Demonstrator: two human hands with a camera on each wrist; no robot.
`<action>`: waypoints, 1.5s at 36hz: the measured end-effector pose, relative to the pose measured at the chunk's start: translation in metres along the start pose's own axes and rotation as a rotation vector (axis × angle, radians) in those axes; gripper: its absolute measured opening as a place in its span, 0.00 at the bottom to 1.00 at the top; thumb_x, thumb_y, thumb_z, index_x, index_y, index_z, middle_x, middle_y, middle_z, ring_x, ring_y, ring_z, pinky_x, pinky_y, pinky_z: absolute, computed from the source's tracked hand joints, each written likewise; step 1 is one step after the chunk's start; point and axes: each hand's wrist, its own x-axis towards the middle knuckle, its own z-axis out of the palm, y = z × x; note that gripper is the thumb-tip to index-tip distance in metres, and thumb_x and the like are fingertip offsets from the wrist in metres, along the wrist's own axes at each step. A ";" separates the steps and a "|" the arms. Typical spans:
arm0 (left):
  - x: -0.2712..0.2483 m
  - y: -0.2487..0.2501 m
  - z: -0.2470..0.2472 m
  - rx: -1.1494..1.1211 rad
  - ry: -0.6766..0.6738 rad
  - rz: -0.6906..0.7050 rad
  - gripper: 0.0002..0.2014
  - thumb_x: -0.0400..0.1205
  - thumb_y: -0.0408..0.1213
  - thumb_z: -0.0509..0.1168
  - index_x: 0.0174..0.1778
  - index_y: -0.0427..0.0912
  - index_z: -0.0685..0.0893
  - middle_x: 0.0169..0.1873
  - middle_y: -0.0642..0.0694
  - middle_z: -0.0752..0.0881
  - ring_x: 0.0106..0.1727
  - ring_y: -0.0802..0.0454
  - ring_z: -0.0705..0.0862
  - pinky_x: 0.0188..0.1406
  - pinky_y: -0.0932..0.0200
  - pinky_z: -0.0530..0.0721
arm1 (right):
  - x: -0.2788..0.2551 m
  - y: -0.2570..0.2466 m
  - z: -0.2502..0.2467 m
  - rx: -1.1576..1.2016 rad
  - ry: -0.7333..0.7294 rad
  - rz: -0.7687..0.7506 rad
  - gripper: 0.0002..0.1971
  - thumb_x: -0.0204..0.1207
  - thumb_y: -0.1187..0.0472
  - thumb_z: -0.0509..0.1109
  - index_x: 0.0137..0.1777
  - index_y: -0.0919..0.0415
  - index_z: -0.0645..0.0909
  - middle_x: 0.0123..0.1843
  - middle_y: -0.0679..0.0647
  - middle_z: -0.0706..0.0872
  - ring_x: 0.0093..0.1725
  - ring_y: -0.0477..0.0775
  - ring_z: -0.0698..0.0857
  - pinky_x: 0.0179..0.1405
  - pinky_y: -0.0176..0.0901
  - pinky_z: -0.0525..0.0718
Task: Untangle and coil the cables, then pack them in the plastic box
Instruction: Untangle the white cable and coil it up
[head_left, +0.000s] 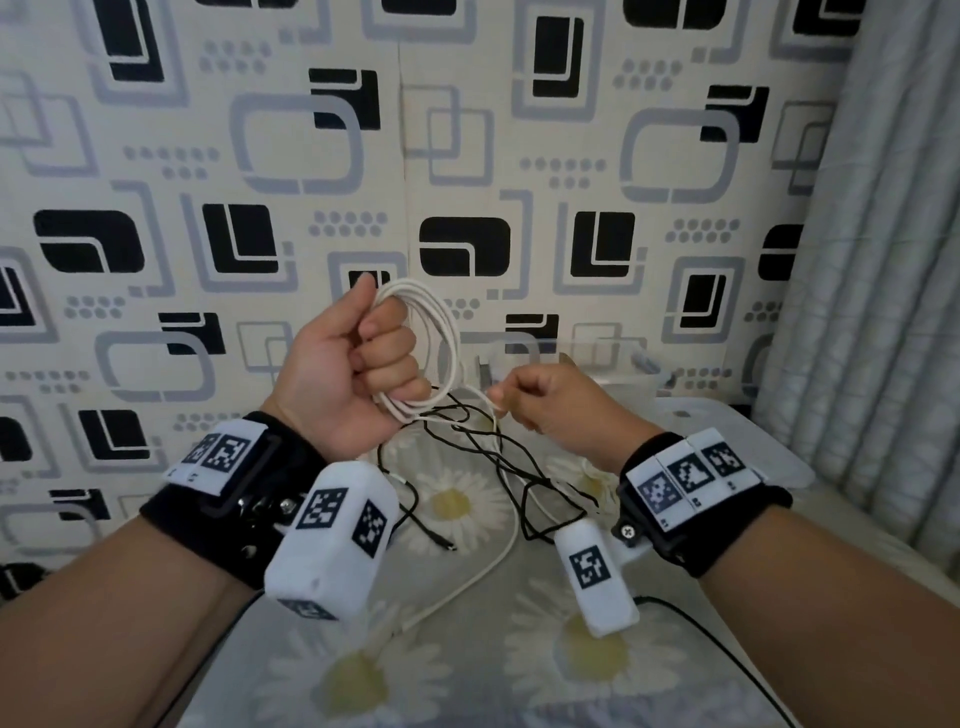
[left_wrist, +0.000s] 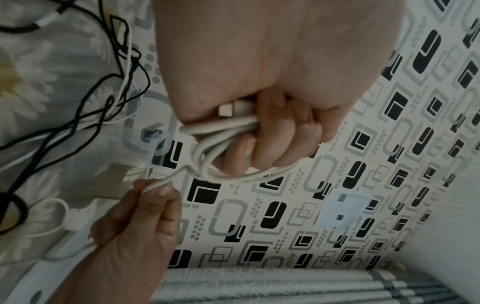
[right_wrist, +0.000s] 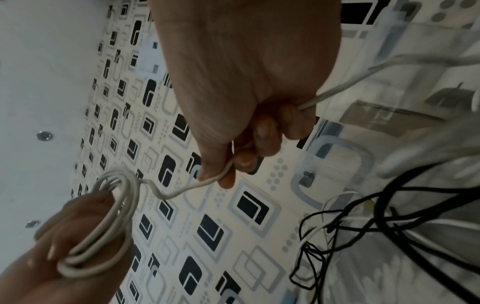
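Below, black cables (head_left: 498, 467) tangle on the daisy-print cloth (head_left: 519, 649) before the plastic box (head_left: 597, 358).

Most of the head view is being filled by a wall (head_left: 467, 156) papered in cream, which is being patterned with black and grey rounded squares and clusters of grey dots. A vertical seam in the paper is being shown at upper centre. The right edge is being taken up by a pleated grey curtain (head_left: 878, 260). The lower part is being covered by a grey cloth printed with white daisies (head_left: 452, 499).
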 end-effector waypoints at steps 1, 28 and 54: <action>0.000 0.001 0.002 0.005 0.036 0.016 0.25 0.86 0.55 0.48 0.23 0.49 0.68 0.19 0.55 0.52 0.19 0.56 0.49 0.21 0.65 0.61 | 0.000 0.000 0.002 0.004 -0.011 -0.008 0.13 0.80 0.51 0.70 0.38 0.58 0.85 0.28 0.52 0.72 0.30 0.50 0.69 0.37 0.42 0.70; 0.011 -0.007 -0.006 0.052 0.293 0.205 0.14 0.90 0.43 0.51 0.39 0.47 0.71 0.27 0.54 0.69 0.26 0.59 0.70 0.63 0.52 0.79 | -0.015 -0.006 0.021 -0.144 -0.266 -0.164 0.15 0.82 0.65 0.67 0.64 0.49 0.85 0.47 0.56 0.86 0.47 0.56 0.83 0.55 0.42 0.81; 0.008 -0.033 -0.024 1.534 0.294 0.165 0.06 0.89 0.36 0.52 0.47 0.45 0.70 0.37 0.49 0.80 0.36 0.57 0.83 0.34 0.69 0.74 | -0.019 -0.022 0.017 -0.314 -0.282 -0.101 0.16 0.81 0.64 0.68 0.66 0.50 0.83 0.48 0.43 0.85 0.42 0.37 0.81 0.49 0.30 0.79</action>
